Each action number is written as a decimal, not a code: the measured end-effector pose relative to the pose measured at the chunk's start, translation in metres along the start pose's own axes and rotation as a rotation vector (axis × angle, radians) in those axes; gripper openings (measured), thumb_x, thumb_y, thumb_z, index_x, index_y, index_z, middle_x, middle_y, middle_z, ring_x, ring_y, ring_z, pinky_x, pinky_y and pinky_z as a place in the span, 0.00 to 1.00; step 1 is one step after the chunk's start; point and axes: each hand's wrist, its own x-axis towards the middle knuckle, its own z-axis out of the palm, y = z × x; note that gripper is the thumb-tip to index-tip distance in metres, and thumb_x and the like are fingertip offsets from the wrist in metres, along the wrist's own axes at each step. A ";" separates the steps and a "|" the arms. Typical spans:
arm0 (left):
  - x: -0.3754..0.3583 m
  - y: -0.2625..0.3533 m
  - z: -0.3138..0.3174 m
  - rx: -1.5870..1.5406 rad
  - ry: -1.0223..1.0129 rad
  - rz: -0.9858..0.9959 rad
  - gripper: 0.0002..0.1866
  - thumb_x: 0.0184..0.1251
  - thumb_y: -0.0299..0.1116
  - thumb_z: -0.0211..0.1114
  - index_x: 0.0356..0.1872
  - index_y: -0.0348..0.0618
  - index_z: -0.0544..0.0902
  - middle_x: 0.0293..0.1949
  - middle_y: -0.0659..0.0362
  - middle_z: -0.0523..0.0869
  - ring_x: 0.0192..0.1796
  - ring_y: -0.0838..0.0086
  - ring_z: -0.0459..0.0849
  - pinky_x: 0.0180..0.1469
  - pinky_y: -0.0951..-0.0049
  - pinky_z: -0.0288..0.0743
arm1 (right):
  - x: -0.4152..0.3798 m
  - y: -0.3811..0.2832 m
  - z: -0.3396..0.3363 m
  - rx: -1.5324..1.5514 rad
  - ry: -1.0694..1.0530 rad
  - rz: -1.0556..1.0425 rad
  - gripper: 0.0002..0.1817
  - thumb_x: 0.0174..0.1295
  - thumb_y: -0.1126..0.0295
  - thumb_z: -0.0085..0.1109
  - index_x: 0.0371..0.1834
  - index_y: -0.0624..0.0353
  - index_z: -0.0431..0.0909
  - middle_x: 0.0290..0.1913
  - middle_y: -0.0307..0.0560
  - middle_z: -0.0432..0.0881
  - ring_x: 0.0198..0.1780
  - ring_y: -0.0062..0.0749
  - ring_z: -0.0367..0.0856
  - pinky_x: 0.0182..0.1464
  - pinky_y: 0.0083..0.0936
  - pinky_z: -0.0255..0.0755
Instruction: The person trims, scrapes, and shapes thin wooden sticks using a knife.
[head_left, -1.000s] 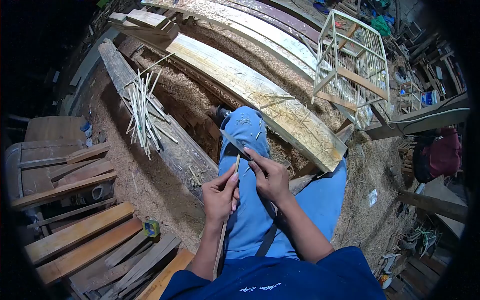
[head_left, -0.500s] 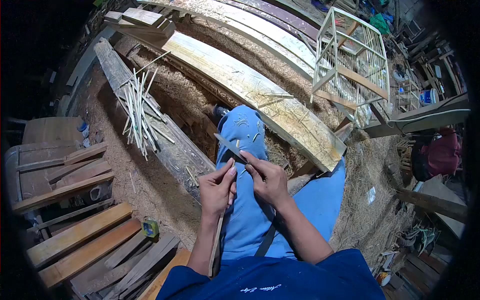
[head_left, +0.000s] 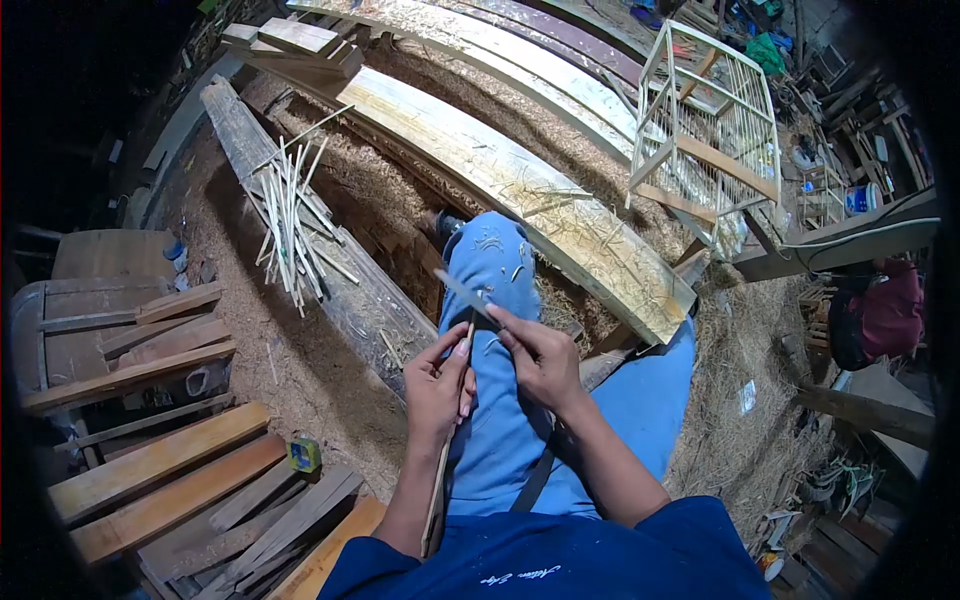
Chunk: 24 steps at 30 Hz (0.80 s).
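Close over my jeans-clad knee, my left hand pinches a thin wooden stick. The stick's lower end runs back along my left forearm, and its tip pokes out between thumb and forefinger. In my right hand is a knife, its handle hidden in the fist. The blade points up and to the left, lying across just beyond the stick's tip. My right thumb rests beside the blade, near the left fingertips. Pale curled shavings cling to the knee.
A pile of thin sticks lies on a weathered plank at left. Ahead stretches a thick light beam strewn with shavings. A slatted wooden cage stands at right. Boards and a yellow-green tape measure are at lower left.
The view has shifted slightly, so the surroundings sit a little to the right. Both hands keep their grips, and the blade stays near the stick's tip with only a small movement.
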 end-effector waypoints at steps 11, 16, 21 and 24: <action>0.020 0.007 0.002 0.081 -0.032 -0.048 0.12 0.75 0.36 0.62 0.42 0.36 0.85 0.14 0.67 0.75 0.10 0.87 0.64 0.11 0.83 0.55 | 0.005 -0.004 -0.005 -0.078 -0.074 0.008 0.23 0.63 0.65 0.63 0.63 0.36 0.80 0.25 0.46 0.78 0.25 0.43 0.80 0.28 0.39 0.72; 0.022 0.004 0.000 0.057 -0.025 -0.063 0.11 0.76 0.35 0.61 0.43 0.37 0.86 0.15 0.67 0.74 0.10 0.87 0.63 0.11 0.82 0.55 | 0.006 -0.005 0.000 -0.156 -0.023 0.003 0.23 0.62 0.65 0.64 0.62 0.34 0.81 0.23 0.44 0.75 0.23 0.42 0.79 0.26 0.39 0.71; 0.010 0.005 0.000 0.016 -0.003 -0.050 0.13 0.76 0.33 0.61 0.54 0.39 0.85 0.15 0.67 0.75 0.11 0.88 0.64 0.11 0.83 0.55 | 0.007 -0.004 0.004 -0.220 0.007 0.026 0.23 0.62 0.65 0.64 0.62 0.34 0.81 0.22 0.44 0.75 0.23 0.41 0.79 0.25 0.39 0.71; -0.001 0.002 -0.006 -0.015 -0.019 -0.089 0.16 0.75 0.31 0.61 0.60 0.40 0.82 0.16 0.66 0.76 0.11 0.88 0.64 0.11 0.83 0.55 | 0.010 -0.005 0.003 -0.226 0.018 0.049 0.23 0.61 0.70 0.64 0.61 0.41 0.81 0.28 0.49 0.81 0.27 0.43 0.82 0.29 0.36 0.74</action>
